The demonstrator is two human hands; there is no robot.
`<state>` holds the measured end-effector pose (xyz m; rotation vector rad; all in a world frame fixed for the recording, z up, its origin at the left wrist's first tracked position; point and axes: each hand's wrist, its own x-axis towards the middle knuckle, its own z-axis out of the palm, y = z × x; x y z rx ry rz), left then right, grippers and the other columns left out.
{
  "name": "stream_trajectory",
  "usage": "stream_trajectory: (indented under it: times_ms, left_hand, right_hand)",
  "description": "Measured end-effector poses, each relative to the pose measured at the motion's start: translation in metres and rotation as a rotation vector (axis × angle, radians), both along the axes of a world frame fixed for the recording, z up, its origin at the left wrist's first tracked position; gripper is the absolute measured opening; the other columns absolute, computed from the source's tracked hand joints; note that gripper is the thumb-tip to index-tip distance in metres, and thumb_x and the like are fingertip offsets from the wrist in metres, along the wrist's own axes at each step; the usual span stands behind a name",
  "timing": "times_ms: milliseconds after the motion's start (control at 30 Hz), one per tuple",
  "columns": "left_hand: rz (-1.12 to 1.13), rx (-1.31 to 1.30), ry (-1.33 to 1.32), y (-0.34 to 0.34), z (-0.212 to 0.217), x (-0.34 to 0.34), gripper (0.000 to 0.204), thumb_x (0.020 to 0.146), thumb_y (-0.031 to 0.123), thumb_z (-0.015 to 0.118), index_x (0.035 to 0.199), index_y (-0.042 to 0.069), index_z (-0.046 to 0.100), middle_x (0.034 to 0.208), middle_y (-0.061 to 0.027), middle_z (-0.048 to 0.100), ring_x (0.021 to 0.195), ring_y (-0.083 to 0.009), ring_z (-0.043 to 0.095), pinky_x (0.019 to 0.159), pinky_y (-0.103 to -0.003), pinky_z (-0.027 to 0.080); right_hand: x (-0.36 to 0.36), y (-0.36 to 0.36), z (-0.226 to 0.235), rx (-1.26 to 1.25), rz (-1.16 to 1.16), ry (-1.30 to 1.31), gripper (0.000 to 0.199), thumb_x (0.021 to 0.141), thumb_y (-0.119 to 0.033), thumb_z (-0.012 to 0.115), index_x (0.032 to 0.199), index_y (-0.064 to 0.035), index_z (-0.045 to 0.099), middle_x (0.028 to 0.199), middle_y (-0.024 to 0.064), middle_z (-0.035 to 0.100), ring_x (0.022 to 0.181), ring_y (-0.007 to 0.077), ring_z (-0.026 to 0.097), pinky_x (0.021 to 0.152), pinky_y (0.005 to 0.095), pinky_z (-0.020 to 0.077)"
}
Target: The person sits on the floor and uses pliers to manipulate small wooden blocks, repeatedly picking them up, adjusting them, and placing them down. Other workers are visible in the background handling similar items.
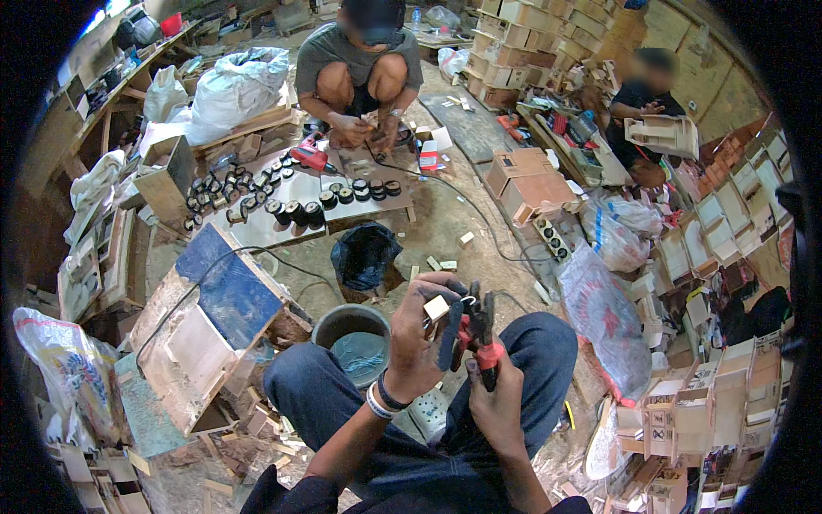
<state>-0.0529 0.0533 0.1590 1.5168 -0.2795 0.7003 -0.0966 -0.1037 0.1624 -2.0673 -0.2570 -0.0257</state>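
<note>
My left hand (419,338) holds a small pale wooden block (437,307) up between its fingertips, above my knees. My right hand (497,390) grips a red and black tool (476,332) with red handles, its head right beside the block. Both hands meet over my lap, and I sit low in blue jeans (342,403). A wristband and a dark bracelet circle my left wrist.
A grey bucket (351,334) stands by my left knee, a black bag (364,253) beyond it. A wooden box with a blue panel (214,317) lies at left. A crouching person (364,68) works at a board with several black wheels (291,210). Another person (646,103) sits at right among stacked wooden pieces.
</note>
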Motion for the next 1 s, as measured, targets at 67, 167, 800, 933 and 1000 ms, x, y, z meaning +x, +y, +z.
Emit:
stream_trajectory:
  times_ms: [67,167,800,933,1000]
  left_hand:
    - [0.040,0.065,-0.009,-0.003,0.000,0.000,0.029,0.086,0.010,0.073,0.105,0.001,0.053,0.114,-0.0159,0.061,0.101,-0.0230,0.063,0.089,-0.033,0.050]
    - [0.063,0.048,0.018,-0.005,-0.002,0.000,0.029,0.088,0.013,0.074,0.106,0.001,0.054,0.115,-0.0164,0.062,0.100,-0.0232,0.063,0.089,-0.034,0.050]
    - [0.036,0.072,0.017,-0.012,-0.001,-0.003,0.033,0.084,0.006,0.075,0.107,0.001,0.052,0.113,-0.0180,0.063,0.095,-0.0242,0.069,0.085,-0.035,0.054]
    - [0.055,0.070,-0.043,-0.013,0.004,-0.003,0.034,0.082,0.002,0.074,0.109,0.002,0.052,0.117,-0.0194,0.064,0.104,-0.0279,0.068,0.091,-0.036,0.052]
    - [0.036,0.034,-0.053,-0.014,0.006,-0.004,0.031,0.085,0.001,0.072,0.109,0.002,0.053,0.121,-0.0212,0.064,0.106,-0.0306,0.068,0.092,-0.037,0.052]
  right_hand:
    - [0.001,0.001,0.002,-0.007,0.009,-0.035,0.046,0.089,0.005,0.065,0.134,0.0033,0.055,0.106,0.0241,0.071,0.100,0.0344,0.073,0.085,0.0394,0.0546]
    - [0.003,0.005,0.000,-0.024,0.013,-0.135,0.045,0.089,0.006,0.064,0.133,0.0028,0.055,0.106,0.0226,0.070,0.099,0.0320,0.070,0.085,0.0375,0.0533]
    - [0.008,0.012,-0.039,0.307,0.059,-0.084,0.017,0.097,-0.001,0.062,0.114,0.0020,0.060,0.098,0.0072,0.067,0.091,0.0154,0.061,0.083,0.0321,0.0493]
    - [0.008,0.009,-0.036,0.306,-0.013,-0.047,0.016,0.099,-0.005,0.061,0.114,0.0015,0.060,0.096,0.0066,0.067,0.089,0.0145,0.061,0.081,0.0315,0.0494]
    - [0.007,0.006,-0.037,0.236,-0.013,-0.025,0.016,0.100,-0.006,0.062,0.114,0.0014,0.060,0.095,0.0064,0.067,0.087,0.0146,0.061,0.079,0.0314,0.0499]
